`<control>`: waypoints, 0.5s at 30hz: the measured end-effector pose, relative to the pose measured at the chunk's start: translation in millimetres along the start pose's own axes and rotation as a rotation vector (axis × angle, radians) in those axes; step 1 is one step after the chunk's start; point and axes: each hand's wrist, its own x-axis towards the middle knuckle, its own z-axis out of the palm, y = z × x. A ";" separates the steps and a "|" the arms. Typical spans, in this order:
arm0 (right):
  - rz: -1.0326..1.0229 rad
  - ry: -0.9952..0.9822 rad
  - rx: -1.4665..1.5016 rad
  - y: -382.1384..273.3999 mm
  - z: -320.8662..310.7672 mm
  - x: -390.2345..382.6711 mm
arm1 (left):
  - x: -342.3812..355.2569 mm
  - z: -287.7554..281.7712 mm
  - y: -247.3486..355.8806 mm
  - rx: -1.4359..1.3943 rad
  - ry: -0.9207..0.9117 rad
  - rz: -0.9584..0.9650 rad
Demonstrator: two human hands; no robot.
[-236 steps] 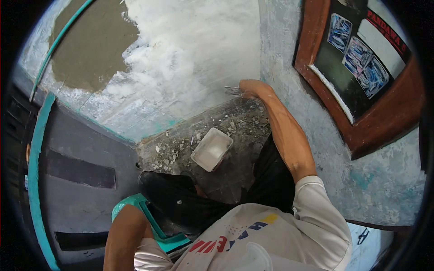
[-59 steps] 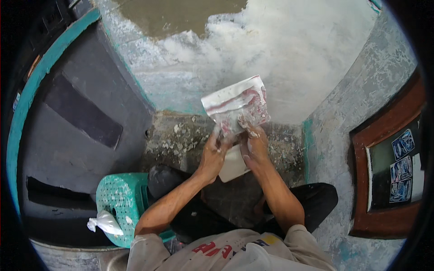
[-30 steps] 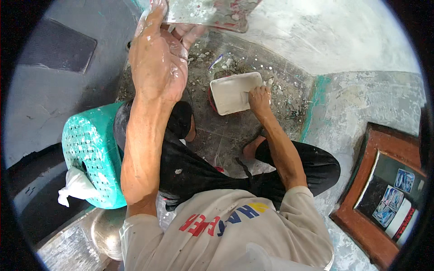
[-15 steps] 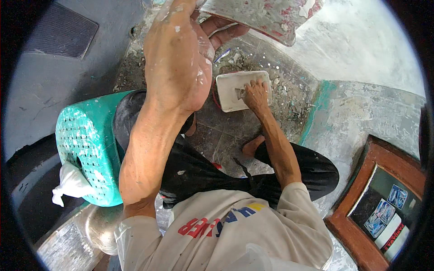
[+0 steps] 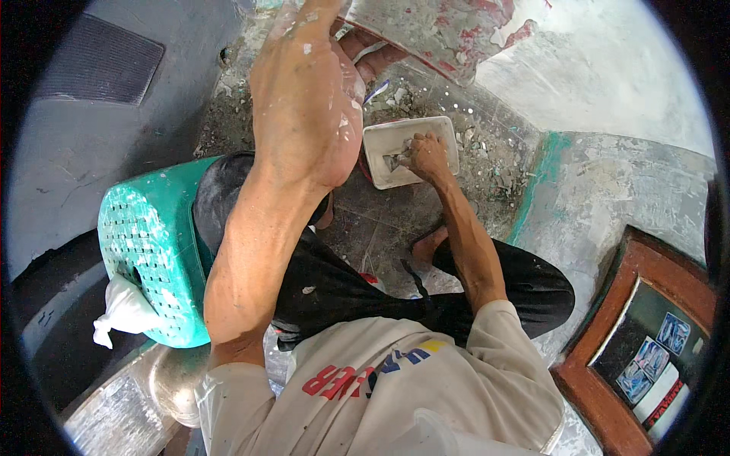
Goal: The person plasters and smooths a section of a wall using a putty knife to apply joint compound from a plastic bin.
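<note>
Raised close to the camera, my left hand (image 5: pixel 308 106) is speckled with white and grips a flat board (image 5: pixel 449 34) smeared with whitish and reddish patches. Its fingers curl under the board's near edge, and the top of the hand runs out of view. Lower down, my right hand (image 5: pixel 427 157) is closed on a putty knife (image 5: pixel 392 161), whose small metal blade lies inside a white rectangular tub (image 5: pixel 379 181). Pale residue coats the inside of the tub, which stands on the floor in front of me. The knife's handle is hidden by my fingers.
A green plastic stool (image 5: pixel 152 228) with a knotted white bag (image 5: pixel 125 308) is at my left. Rubble and paint chips (image 5: pixel 494 163) litter the floor. At right are a patchy wall (image 5: pixel 608 178) and a brown wooden frame (image 5: pixel 574 368). A grey mat (image 5: pixel 103 61) lies far left.
My right hand has shifted slightly left within the tub, bringing the putty knife with it. The board in my left hand has moved a little left and its angle has changed.
</note>
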 end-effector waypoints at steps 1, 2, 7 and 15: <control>-0.017 0.024 0.012 7.6 6.2 0.1 | 0.0 0.6 1.1 0.001 -0.001 0.002; -0.033 0.049 0.024 15.7 10.5 -0.3 | 0.3 2.0 1.6 -0.018 -0.002 -0.005; -0.072 0.044 0.156 61.3 23.1 -3.2 | 0.6 25.1 -7.1 0.230 0.213 0.062; 0.088 -0.179 0.574 86.8 -42.7 -29.3 | 11.9 -0.9 -16.3 0.219 0.224 0.088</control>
